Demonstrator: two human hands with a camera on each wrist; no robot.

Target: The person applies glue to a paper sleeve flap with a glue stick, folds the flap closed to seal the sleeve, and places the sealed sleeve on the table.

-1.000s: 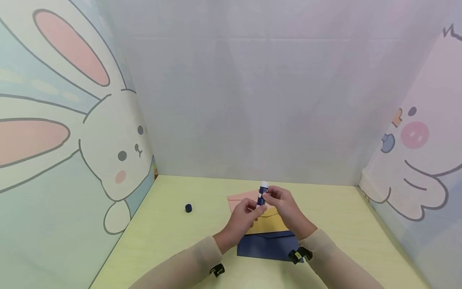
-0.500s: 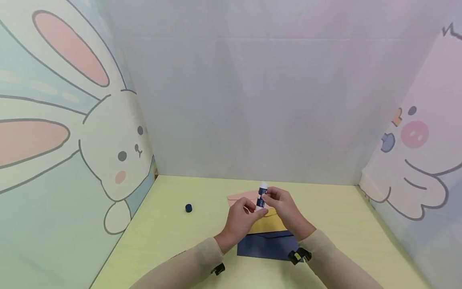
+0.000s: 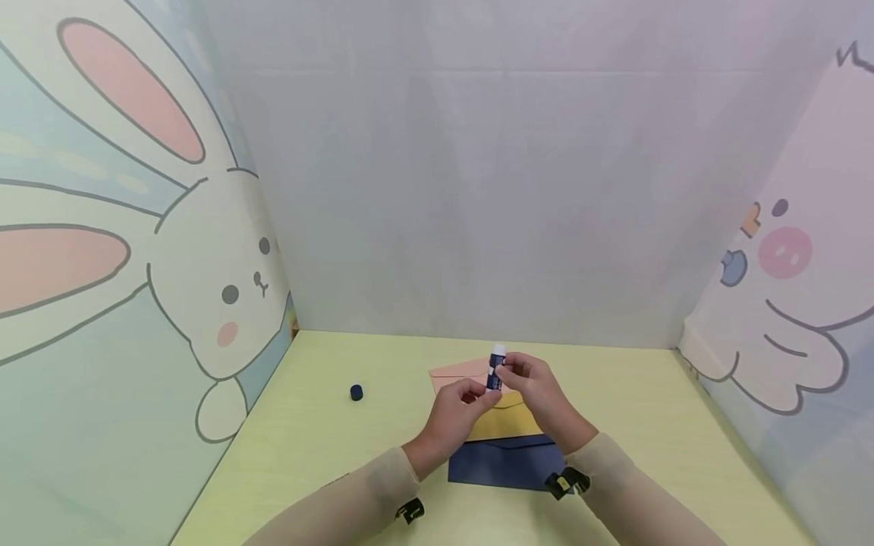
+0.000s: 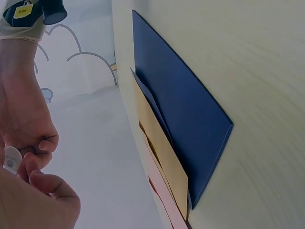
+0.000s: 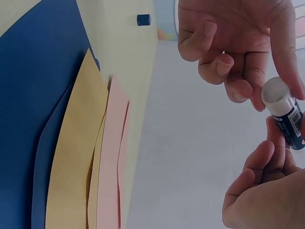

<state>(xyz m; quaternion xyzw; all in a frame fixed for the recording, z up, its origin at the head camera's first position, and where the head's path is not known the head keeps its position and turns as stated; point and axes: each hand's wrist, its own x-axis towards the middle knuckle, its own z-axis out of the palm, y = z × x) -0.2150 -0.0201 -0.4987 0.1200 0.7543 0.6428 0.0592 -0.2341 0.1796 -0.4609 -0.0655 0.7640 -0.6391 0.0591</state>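
A dark blue glue stick (image 3: 495, 371) with white ends stands nearly upright above the envelopes, held by both hands. My left hand (image 3: 456, 418) pinches its white base between thumb and fingers, seen more closely on the white base (image 5: 278, 97) in the right wrist view. My right hand (image 3: 546, 393) grips the dark barrel higher up. Below them lie a pink envelope (image 3: 447, 377), a yellow envelope (image 3: 505, 425) and a dark blue envelope (image 3: 505, 465), overlapping. In the left wrist view, the hands largely hide the glue stick's barrel.
A small dark blue cap (image 3: 356, 393) lies on the pale yellow table (image 3: 300, 440), left of the envelopes. A grey backdrop (image 3: 478, 189) rises behind the table. Side panels printed with a rabbit (image 3: 198, 303) and another cartoon animal (image 3: 806, 318) flank it.
My left thumb and fingers have shifted slightly at the glue stick's base, which showed more white half a second ago. The right hand, the envelopes and the cap stay in place.
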